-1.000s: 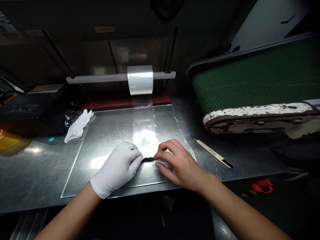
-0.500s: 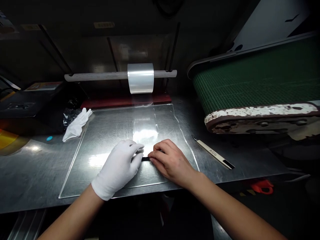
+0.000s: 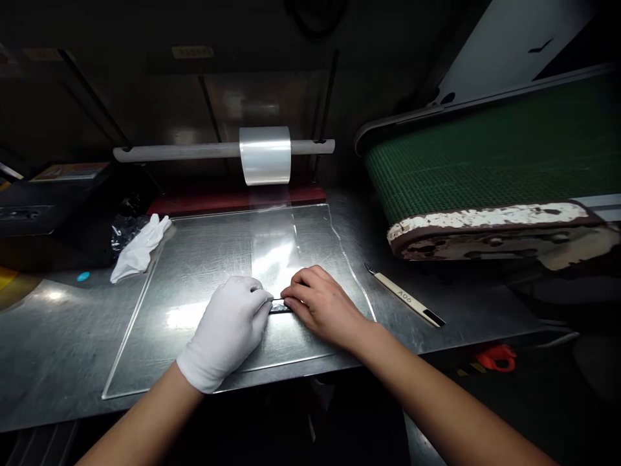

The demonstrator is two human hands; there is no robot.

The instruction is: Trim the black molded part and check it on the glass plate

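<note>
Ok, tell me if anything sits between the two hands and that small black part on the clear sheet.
Nothing visible does. The gloved left hand and the bare right hand both have fingertips on the small black part, which lies on the clear sheet over a strip of film. The knife lies off to the right.

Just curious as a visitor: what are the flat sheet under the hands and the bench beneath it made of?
The sheet looks like clear plastic or glass: see-through, glossy, bright-edged. The bench looks like brushed steel: grey, finely scratched, dully reflecting light.
</note>
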